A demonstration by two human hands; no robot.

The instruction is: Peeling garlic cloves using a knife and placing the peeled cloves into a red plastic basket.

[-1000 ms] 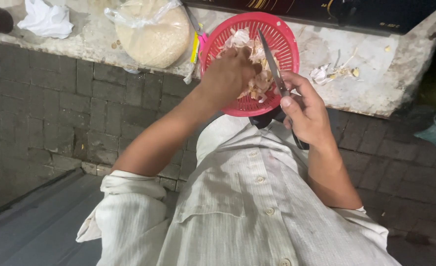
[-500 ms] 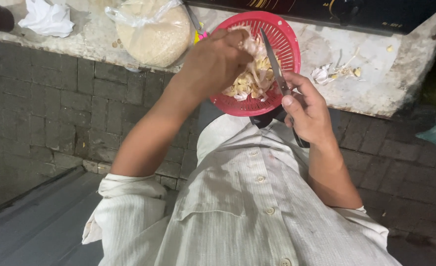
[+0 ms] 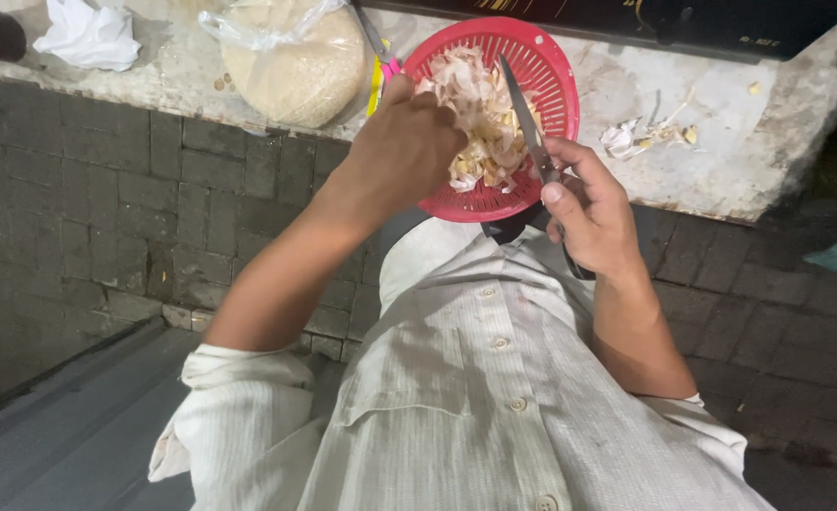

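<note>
A red perforated basket (image 3: 551,85) is seen at the front edge of the stone table (image 3: 721,161), filled with pale peelings (image 3: 480,114). The left hand (image 3: 409,151) is laid over the basket's near rim, fingers curled into the peelings (whether anything is pinched cannot be told). A knife (image 3: 524,118) is gripped by the right hand (image 3: 593,213), closed around the dark handle, its blade slanting over the basket. A clear bag of pale grains (image 3: 295,61) lies just beside the basket.
</note>
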